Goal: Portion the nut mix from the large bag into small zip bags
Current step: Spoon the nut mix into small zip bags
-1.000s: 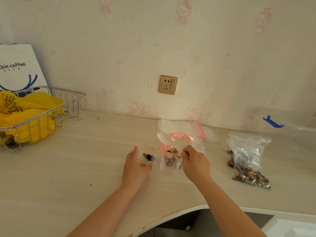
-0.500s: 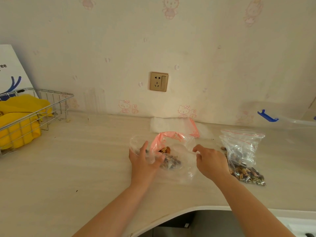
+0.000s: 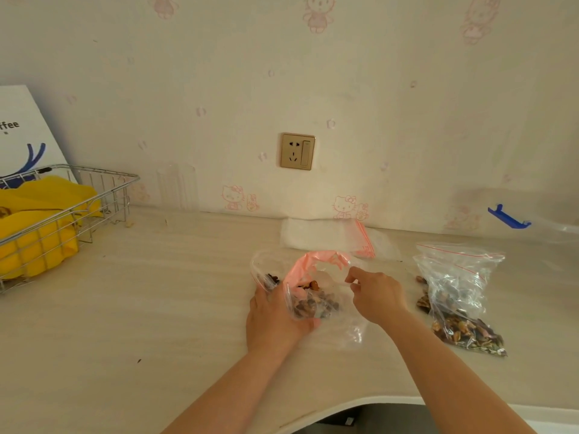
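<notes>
Between both hands, left point(image 3: 275, 321) cupping, right point(image 3: 374, 296) pinching its rim, the pink-topped clear bag point(image 3: 313, 296) holds brown nuts.

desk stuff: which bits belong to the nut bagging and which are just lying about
In the job: small clear zip bag with nuts, held by left hand and right hand; large clear nut bag; flat empty zip bags.

Lying about: wire basket; yellow cloth; white paper bag.

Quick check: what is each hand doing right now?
Left hand: grips the small zip bag of nuts.
Right hand: pinches the same bag's open rim.
</notes>
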